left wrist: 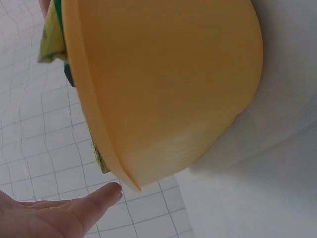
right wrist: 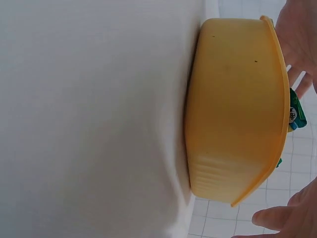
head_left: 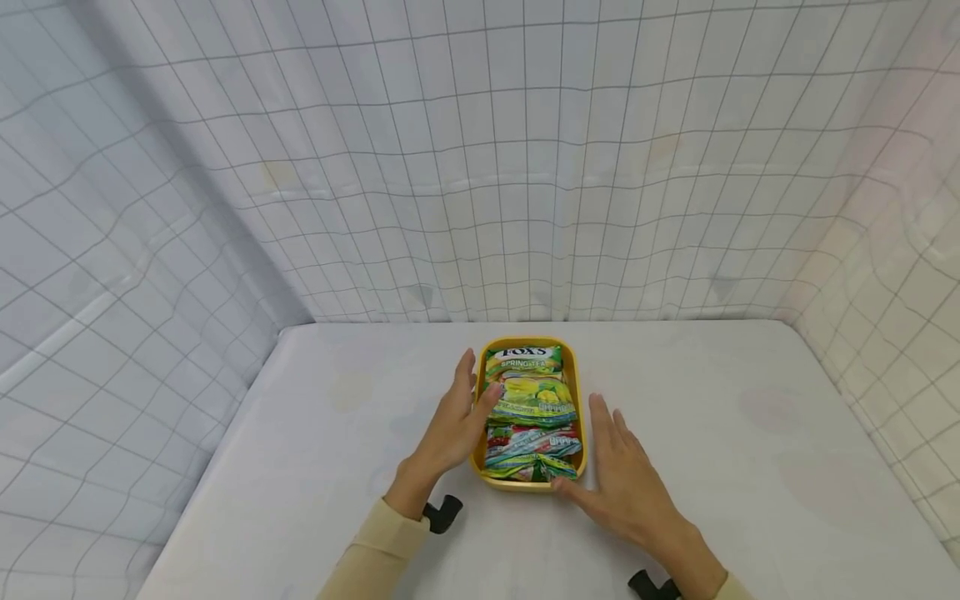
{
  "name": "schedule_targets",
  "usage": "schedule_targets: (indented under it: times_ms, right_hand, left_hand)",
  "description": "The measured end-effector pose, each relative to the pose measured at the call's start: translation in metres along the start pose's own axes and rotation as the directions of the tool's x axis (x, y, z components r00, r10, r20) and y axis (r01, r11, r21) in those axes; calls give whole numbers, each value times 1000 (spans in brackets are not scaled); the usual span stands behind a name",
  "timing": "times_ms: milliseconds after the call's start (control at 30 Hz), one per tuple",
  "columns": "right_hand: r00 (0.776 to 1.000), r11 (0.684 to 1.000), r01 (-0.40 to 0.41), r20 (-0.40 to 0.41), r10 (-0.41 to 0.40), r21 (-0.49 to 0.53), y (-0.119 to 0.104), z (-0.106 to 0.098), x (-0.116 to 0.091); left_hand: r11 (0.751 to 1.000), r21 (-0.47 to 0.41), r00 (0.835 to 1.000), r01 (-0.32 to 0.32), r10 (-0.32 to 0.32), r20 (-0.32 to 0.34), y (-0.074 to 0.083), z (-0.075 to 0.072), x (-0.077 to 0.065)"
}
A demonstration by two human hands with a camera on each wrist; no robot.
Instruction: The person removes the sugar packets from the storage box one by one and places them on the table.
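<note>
A yellow plastic tub (head_left: 525, 487) stands on the white table, filled with candy bags. At the far end lies a green Fox's Spring Tea bag (head_left: 523, 362); nearer come a yellow-green bag (head_left: 534, 402), a red and pale blue one (head_left: 531, 443) and another green one (head_left: 532, 469). My left hand (head_left: 450, 429) is beside the tub's left wall, fingers extended, thumb reaching over the rim. On the other side, my right hand (head_left: 626, 487) has straight fingers apart from the wall, its thumb right at the near corner. Neither hand grips anything.
White tabletop (head_left: 360, 400) surrounds the tub. Behind it hangs a white sheet with a grid net (head_left: 517, 208), and similar netting lines both sides. Black wrist mounts (head_left: 444, 514) show below the cuffs.
</note>
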State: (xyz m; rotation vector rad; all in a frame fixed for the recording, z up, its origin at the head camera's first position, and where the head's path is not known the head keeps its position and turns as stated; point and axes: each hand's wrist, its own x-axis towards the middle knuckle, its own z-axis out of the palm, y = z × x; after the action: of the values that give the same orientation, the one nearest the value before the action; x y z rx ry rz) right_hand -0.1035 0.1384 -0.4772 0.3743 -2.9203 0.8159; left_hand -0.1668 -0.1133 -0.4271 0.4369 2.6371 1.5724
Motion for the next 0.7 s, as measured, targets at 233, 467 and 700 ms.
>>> schedule_targets:
  times_ms: [233,467,700]
  right_hand:
    - [1000,1000,-4,12,4,10,-1,5,-1]
    - [1000,1000,14,9,-14,25,-1,11,-1]
    - [1000,999,1,24,-2,39,-1,15,-1]
  left_hand:
    - [997,-72,999,-17,19,28,-1,5,6]
    - [1000,-20,999,1,0,47,1,10,11]
    - [995,-7,993,97,-96,65,5,11,14]
